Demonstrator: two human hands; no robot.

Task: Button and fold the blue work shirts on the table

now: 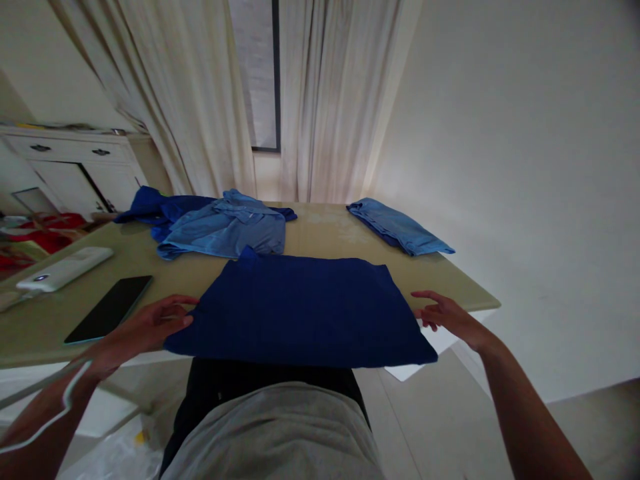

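Observation:
A dark blue cloth (pixel 305 310), perhaps a folded garment, lies flat at the table's near edge, its front part reaching over the edge towards my body. At its left side is my left hand (pixel 157 323), thumb and fingers apart, the tips at or touching the cloth's edge. My right hand (pixel 443 317) is just off the right side, index finger stretched out and the other fingers loosely bent, holding nothing. A small piece of the cloth sticks up at its far left corner.
Beyond the cloth lie a crumpled light blue shirt (pixel 227 227) and darker blue clothing (pixel 145 205). A folded blue garment (pixel 400 225) rests at the back right. On the left of the table (pixel 320 227) are a black phone (pixel 110 308) and a white device (pixel 67 268) with a cable.

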